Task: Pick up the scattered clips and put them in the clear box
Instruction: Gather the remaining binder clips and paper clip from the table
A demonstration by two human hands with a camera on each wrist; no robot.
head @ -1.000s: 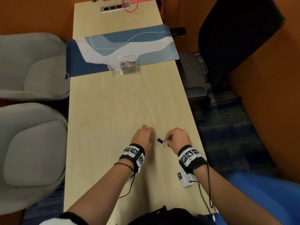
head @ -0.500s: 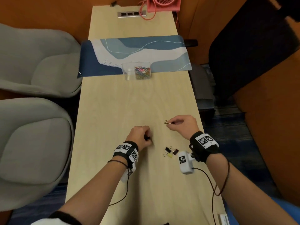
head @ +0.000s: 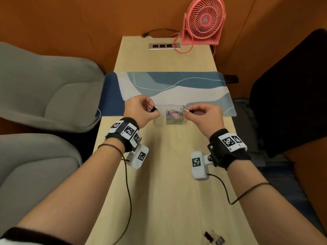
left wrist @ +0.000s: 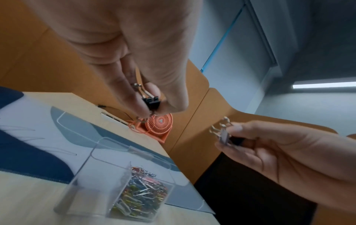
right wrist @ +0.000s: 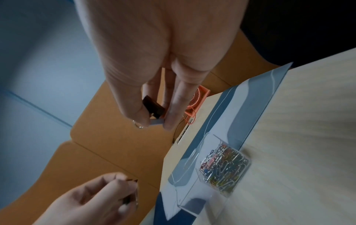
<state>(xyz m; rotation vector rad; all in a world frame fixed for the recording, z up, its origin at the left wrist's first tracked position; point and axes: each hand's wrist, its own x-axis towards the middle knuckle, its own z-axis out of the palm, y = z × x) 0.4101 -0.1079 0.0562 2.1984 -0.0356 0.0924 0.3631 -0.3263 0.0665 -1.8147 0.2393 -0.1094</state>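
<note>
The clear box (head: 160, 121) stands at the desk mat's near edge, its right compartment full of coloured paper clips (head: 174, 116). My left hand (head: 155, 112) hovers over the box's left side and pinches a black binder clip (head: 153, 109), seen close in the left wrist view (left wrist: 151, 102). My right hand (head: 190, 111) hovers at the box's right side and pinches another binder clip (head: 185, 109) by its body (right wrist: 154, 109). Both clips are above the box (left wrist: 80, 179), not inside it. A few binder clips (head: 213, 238) lie on the table by its near edge.
A blue patterned desk mat (head: 168, 85) lies across the wooden table (head: 168, 174) behind the box. A pink fan (head: 203, 22) and a socket strip (head: 164, 45) stand at the far end. Grey seats (head: 44, 89) are on the left, a dark chair (head: 292, 85) on the right.
Both hands have moved away from the table's near edge to the clear box, each carrying a binder clip. The remaining clips stay behind near the front edge.
</note>
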